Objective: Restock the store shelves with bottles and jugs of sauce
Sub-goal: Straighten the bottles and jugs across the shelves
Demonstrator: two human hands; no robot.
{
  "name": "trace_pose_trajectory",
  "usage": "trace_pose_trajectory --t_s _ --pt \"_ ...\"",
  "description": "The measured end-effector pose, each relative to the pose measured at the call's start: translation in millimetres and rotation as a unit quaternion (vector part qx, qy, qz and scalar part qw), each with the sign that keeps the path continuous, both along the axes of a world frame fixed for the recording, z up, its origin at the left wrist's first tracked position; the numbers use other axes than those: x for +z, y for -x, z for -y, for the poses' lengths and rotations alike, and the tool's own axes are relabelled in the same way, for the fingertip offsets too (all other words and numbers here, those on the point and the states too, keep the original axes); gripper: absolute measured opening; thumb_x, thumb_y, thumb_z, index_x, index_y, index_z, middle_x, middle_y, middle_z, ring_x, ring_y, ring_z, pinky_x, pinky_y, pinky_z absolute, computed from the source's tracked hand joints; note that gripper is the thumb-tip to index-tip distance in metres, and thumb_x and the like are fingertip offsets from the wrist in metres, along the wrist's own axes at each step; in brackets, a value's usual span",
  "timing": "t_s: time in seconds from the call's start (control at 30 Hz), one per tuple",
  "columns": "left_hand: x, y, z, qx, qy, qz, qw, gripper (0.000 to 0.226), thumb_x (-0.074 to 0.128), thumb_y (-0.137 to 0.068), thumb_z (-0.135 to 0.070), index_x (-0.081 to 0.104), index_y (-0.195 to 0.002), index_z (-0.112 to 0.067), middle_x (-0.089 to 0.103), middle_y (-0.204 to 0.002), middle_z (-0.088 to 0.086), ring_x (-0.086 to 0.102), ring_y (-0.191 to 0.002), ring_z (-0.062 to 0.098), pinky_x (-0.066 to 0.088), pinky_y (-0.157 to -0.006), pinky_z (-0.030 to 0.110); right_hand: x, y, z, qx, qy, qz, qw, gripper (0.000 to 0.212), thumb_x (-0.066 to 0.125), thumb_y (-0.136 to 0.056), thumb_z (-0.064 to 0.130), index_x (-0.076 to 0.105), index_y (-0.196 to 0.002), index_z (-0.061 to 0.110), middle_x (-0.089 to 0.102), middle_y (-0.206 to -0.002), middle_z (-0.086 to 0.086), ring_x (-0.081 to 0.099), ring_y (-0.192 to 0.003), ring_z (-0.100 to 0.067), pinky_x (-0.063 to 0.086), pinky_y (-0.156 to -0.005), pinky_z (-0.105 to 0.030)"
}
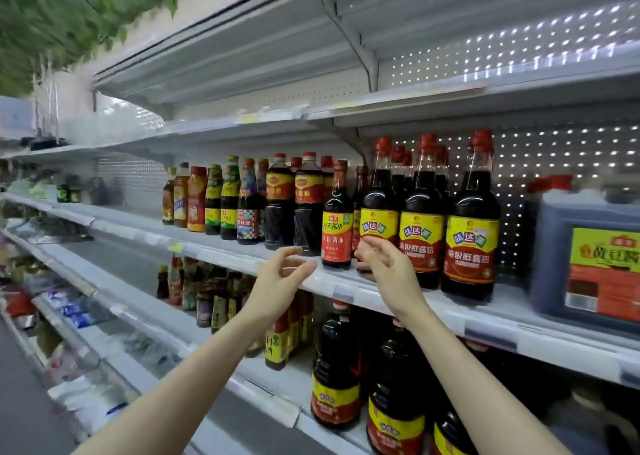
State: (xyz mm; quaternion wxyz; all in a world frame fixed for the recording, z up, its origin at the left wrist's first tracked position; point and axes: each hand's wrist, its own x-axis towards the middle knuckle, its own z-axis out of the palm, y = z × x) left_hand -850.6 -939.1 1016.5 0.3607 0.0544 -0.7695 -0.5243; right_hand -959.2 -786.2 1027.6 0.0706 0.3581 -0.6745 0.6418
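Head view: dark sauce bottles (471,219), red caps, yellow-red labels.

Hands (280,276) (386,271) (loosely curled) before bottles (420,232).

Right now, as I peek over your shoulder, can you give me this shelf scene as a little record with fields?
place: store shelf lined with sauce bottles
left hand: fingers loosely curled, holding nothing, near the shelf edge
right hand: loosely curled in front of a yellow-labelled bottle, not wrapped round it
between the hands: red-labelled bottle, upright
far right: large jug, standing on the same shelf
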Motion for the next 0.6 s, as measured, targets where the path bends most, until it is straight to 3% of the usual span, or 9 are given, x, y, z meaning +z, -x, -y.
trace_pose_trajectory --t_s 0.1,0.2,0.33,0.6 --pt "-1.1 26.0 17.2 -0.012 -0.011 0.006 1.000 0.043 0.061 -0.090 -0.038 0.050 -0.128 -0.022 0.060 -0.111 -0.007 0.057 -0.105 0.010 0.049 -0.093 0.032 -0.3 15.7 15.6 -0.018 0.002 0.001 1.000 0.040 0.054 -0.095 0.039 0.054 -0.130 0.018 0.065 -0.108 0.009 0.063 -0.096 -0.002 0.052 -0.096 -0.040" --pt "-4.0 45.0 30.6 -0.023 -0.014 0.012 1.000 0.046 0.062 -0.089 -0.040 0.050 -0.130 -0.021 0.059 -0.112 -0.007 0.057 -0.108 0.012 0.049 -0.096 0.038 -2.0 23.4 29.1 -0.029 -0.002 0.005 1.000 0.041 0.053 -0.096 0.038 0.053 -0.131 0.017 0.063 -0.117 0.003 0.061 -0.106 -0.009 0.050 -0.098 -0.039" --pt "-6.0 68.0 50.8 -0.047 -0.018 0.013 0.999 0.047 0.061 -0.089 -0.042 0.050 -0.130 -0.022 0.060 -0.114 -0.003 0.057 -0.104 0.014 0.049 -0.090 0.035 -3.9 28.2 53.5 -0.043 -0.003 0.011 0.999 0.043 0.052 -0.096 0.039 0.052 -0.132 0.017 0.061 -0.123 0.001 0.058 -0.115 -0.014 0.049 -0.099 -0.036" --pt "-1.2 112.0 97.2 -0.149 -0.021 -0.005 0.989 0.045 0.057 -0.093 -0.033 0.047 -0.135 -0.019 0.060 -0.117 -0.004 0.058 -0.104 0.008 0.051 -0.086 0.028 -7.4 46.5 101.8 -0.107 0.001 0.016 0.994 0.052 0.046 -0.097 0.045 0.042 -0.143 0.021 0.051 -0.139 0.003 0.048 -0.126 -0.012 0.042 -0.108 -0.041"
